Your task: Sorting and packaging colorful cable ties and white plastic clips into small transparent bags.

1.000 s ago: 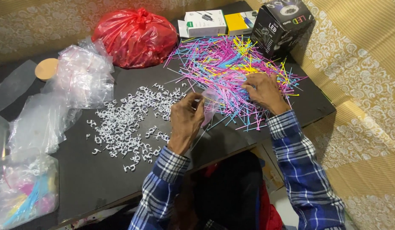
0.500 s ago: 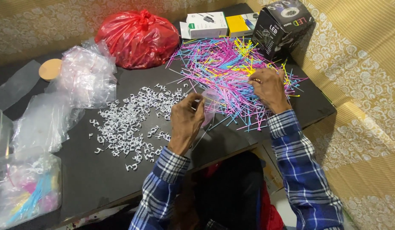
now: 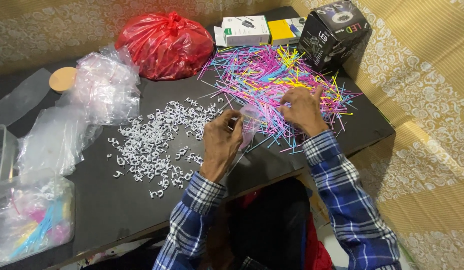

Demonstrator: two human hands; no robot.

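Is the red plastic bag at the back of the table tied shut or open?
Tied shut: the red plastic bag bulges, its top gathered into a knot.

left hand (image 3: 222,140) pinched shut, right hand (image 3: 301,107) spread, fingers splayed downward.

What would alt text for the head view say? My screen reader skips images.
A person's left hand holds a small clear bag while the right hand picks at a pile of colourful cable ties on a black table, beside scattered white clips.
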